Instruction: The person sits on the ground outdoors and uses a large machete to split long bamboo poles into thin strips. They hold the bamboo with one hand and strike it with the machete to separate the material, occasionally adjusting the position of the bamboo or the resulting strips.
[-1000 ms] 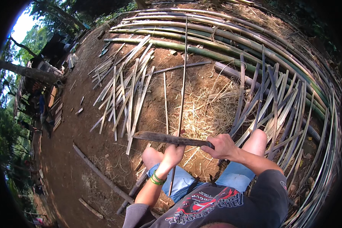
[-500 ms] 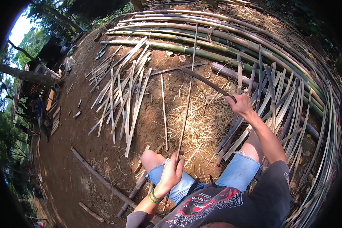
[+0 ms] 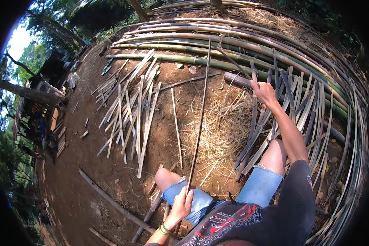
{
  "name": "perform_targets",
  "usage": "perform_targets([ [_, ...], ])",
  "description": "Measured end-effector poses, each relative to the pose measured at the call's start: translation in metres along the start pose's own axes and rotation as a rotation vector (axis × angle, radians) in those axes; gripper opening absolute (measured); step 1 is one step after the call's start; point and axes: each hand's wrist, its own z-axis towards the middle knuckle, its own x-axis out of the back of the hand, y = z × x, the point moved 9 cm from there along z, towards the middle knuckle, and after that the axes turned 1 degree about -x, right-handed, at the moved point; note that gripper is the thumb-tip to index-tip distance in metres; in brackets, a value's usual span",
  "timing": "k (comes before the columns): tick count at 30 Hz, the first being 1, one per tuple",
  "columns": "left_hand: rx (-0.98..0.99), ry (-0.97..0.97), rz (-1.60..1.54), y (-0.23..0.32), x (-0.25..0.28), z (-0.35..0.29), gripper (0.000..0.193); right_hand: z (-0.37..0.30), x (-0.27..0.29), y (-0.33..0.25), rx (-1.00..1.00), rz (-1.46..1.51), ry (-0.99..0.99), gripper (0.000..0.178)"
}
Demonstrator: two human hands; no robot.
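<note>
Your left hand (image 3: pixel 182 205) is wrapped around a long, thin strip (image 3: pixel 200 125) that sticks far out ahead of those fingers. Your right hand (image 3: pixel 264 93) grips a big knife (image 3: pixel 235 62). The strip looks light and a bit bendy, maybe scratchy, so hold it near its low end. The knife looks heavier; keep to its handle. A moment ago its blade crossed the strip; now it points farther from your left fingers.

Head-mtd fisheye cam, dwnwd view
</note>
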Motion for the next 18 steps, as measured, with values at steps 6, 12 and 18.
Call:
perform_targets([
  [6,0.09,-0.175,-0.638,-0.025,-0.014,0.018,0.036,-0.027,-0.014,0.012,0.031,0.528,0.074,0.062],
  [12,0.111,-0.071,-0.82,-0.014,0.004,0.082,0.028,-0.12,-0.061,-0.054,0.079,0.605,-0.204,0.058],
  [18,0.162,0.098,-0.679,0.023,0.007,0.113,0.033,-0.209,-0.09,-0.136,0.487,0.485,-0.319,0.05],
])
